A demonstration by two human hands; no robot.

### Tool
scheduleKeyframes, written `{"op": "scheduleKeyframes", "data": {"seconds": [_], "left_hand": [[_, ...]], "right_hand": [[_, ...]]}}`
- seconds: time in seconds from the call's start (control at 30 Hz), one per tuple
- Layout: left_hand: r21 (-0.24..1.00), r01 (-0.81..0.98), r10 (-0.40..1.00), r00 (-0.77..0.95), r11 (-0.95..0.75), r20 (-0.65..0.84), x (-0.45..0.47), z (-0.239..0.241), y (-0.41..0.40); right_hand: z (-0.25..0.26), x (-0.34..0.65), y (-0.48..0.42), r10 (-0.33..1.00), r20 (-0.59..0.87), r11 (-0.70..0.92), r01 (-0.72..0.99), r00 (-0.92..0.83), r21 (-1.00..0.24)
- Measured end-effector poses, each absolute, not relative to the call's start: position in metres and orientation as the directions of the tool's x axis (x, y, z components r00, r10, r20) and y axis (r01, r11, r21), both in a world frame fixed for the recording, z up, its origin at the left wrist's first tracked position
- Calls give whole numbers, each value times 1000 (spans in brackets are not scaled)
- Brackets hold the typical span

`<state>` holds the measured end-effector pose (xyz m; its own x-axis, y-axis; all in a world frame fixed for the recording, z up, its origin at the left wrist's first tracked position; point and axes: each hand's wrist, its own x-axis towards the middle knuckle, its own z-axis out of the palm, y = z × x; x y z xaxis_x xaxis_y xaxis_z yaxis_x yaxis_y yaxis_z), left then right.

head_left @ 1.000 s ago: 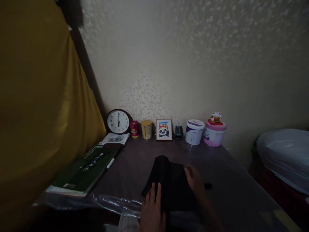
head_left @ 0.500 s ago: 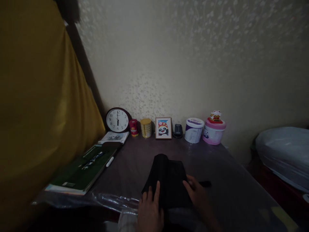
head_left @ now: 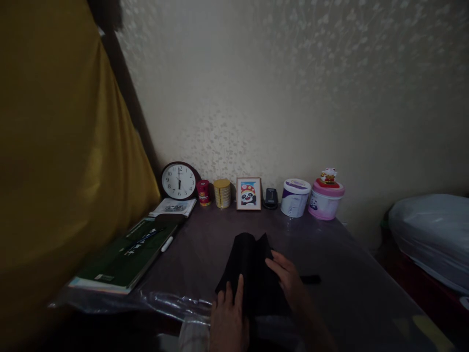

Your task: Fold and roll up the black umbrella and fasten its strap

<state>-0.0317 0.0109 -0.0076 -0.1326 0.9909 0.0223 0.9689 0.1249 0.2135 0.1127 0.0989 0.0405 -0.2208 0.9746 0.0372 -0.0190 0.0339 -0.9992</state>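
At near edge of dark table, under clear plastic sheet: left hand lies flat, fingers stretched fwd and unclenched, tips pressing near-left edge of black cloth, w/ nothing held. Beside it, right hand rests on cloth's right half, fingers laid across fabric toward ctr; thumb is hidden, so can't tell whether it pinches a fold or merely presses down. Cloth lies folded at table's near-ctr, directly in front of person, one corner peaking up just beyond right hand's fingertips. Just right of that hand lies small black object, too dark to identify. On table's left: green book flat near the edge, white pen beside its far corner, booklet further back. Along wall at rear, l. to r.: round clock leaning, red can, gold tin, framed panda pic, small black device, white-and-purple tub, pink tub w/ cat figurine on its lid. Frame's left is filled by yellow curtain; off table's right sits bundle in pale plastic.
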Motion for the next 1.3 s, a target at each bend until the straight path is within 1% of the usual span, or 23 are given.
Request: {"op": "scheduleKeyframes", "data": {"seconds": [0.07,0.17,0.23,0.4,0.5,0.57,0.63,0.7,0.77,0.83,0.9,1.0,1.13,1.23,1.3], "left_hand": [[217,966,990,-143,138,7,-31,-8,11],[219,963,987,-161,157,-3,-30,-9,11],[219,962,987,-162,161,-15,-30,-7,12],[240,958,987,-151,159,-50,-30,0,12],[248,957,989,-140,147,-46,-32,-8,13],[241,963,992,-123,122,-12,-36,-22,13],[227,970,994,-98,85,49,-42,-41,12],[212,977,988,-43,12,147,-49,-58,11],[224,974,974,-24,-28,225,-55,-67,9],[248,967,961,-21,-50,276,-59,-64,6],[262,964,955,-37,-44,295,-59,-53,3],[241,969,933,-28,-63,359,-53,-28,1],[272,952,946,46,-139,321,-42,-6,6],[315,924,936,107,-218,336,-37,-4,13],[323,918,930,112,-232,349,-36,-8,18]], "right_hand": [[42,97,101,972,-12,-35,-92,-236,-995],[32,73,109,982,-111,-131,-128,-153,-983],[25,58,115,983,-145,-159,-118,-113,-980],[14,33,126,967,-158,-165,-19,-199,-986],[10,26,130,966,-148,-137,66,-213,-988],[9,23,133,963,-151,-126,120,-222,-985],[9,22,135,957,-151,-111,168,-248,-979],[10,21,137,948,-143,-85,207,-283,-975],[11,22,138,940,-135,-60,238,-313,-969],[11,22,138,936,-130,-40,271,-327,-962],[9,22,139,932,-117,-5,311,-343,-950],[7,23,139,915,-72,94,384,-396,-919],[13,23,136,844,-60,216,439,-533,-872],[21,22,134,788,-92,290,499,-608,-817],[26,21,132,765,-114,324,532,-633,-782]]}}
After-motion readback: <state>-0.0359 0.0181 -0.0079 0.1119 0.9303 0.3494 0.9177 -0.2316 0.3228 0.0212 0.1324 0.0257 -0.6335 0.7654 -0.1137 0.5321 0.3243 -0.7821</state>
